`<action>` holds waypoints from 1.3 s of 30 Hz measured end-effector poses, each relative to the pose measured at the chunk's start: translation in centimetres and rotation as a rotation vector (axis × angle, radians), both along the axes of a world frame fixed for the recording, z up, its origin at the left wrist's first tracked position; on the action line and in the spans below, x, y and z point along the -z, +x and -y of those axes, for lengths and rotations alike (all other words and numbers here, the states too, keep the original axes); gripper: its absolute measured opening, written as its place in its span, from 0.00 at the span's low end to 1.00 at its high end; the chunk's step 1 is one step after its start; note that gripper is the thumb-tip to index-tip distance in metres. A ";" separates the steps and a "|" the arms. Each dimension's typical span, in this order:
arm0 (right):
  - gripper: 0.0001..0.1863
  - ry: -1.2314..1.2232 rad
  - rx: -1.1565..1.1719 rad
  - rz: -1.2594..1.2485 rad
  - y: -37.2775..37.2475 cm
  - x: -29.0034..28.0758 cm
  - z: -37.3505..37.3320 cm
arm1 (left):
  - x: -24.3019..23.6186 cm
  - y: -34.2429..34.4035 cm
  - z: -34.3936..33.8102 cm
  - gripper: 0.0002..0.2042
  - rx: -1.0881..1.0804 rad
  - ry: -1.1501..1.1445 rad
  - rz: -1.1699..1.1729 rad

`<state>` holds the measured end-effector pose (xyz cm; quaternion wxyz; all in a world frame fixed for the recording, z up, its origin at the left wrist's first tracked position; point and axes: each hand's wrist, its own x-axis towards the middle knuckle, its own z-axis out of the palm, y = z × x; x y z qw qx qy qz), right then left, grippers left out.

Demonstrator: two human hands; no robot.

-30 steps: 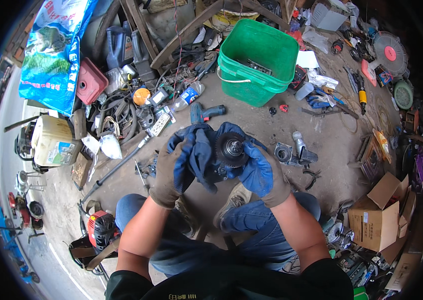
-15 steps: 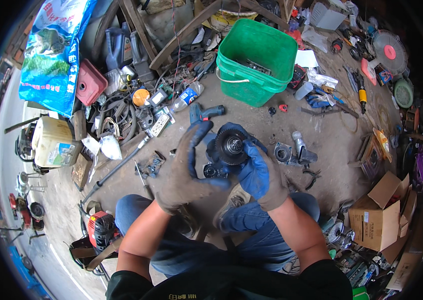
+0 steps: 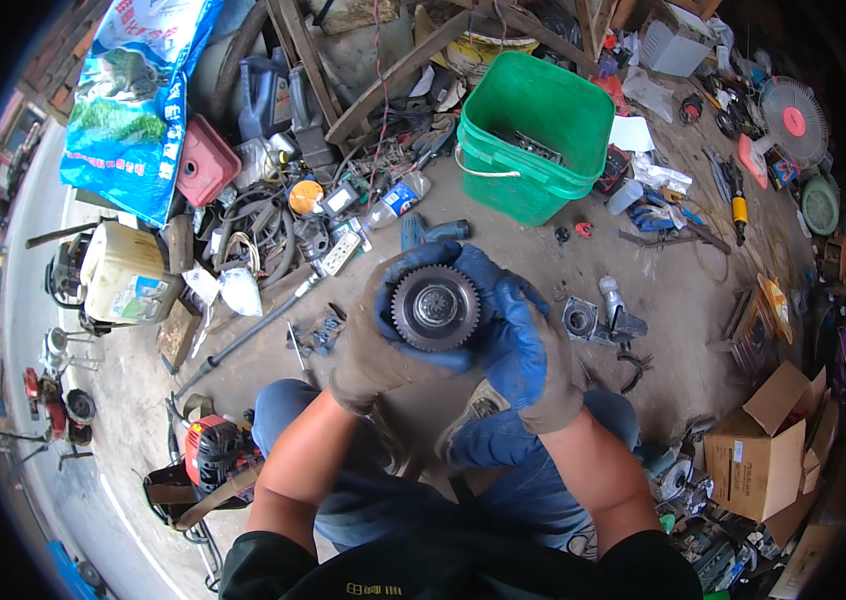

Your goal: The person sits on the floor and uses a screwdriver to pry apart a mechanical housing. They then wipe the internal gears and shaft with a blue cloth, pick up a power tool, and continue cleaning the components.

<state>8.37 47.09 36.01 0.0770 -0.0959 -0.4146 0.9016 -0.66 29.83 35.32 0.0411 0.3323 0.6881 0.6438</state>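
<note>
A dark, round toothed gear (image 3: 435,307) with a splined hub in its middle is held up in front of me. My left hand (image 3: 379,345), in a grey and blue work glove, cups it from the left and beneath. Against its right side, my right hand (image 3: 531,350), gloved alike, is closed; its inner fingertips are partly hidden. Just beyond my hands a blue cordless power tool (image 3: 433,231) lies on the ground. To the right are a grey metal housing (image 3: 580,319) and a curved dark part (image 3: 633,371).
A green bucket (image 3: 513,190) holding metal parts stands ahead. Hoses, a bottle (image 3: 399,199) and a power strip (image 3: 342,252) clutter the left, near a long shaft (image 3: 243,330). A cardboard box (image 3: 755,465) sits at right; a red-topped engine (image 3: 211,445) at lower left.
My left hand has come in from the left and closed round the gear. The gear has moved slightly left, its toothed face now turned up toward me. The view has shifted a little.
</note>
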 end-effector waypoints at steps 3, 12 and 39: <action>0.23 0.408 0.125 -0.055 -0.1 -1.4 -0.3 | -0.3 -0.5 0.6 0.53 -0.026 0.092 0.161; 0.22 0.610 0.039 -0.151 0.6 -2.3 -0.9 | -1.0 -1.1 1.7 0.47 -0.034 0.090 0.233; 0.35 -0.552 -0.215 -0.210 -2.7 -2.2 -5.7 | -0.3 -3.8 0.9 0.54 0.307 0.150 0.390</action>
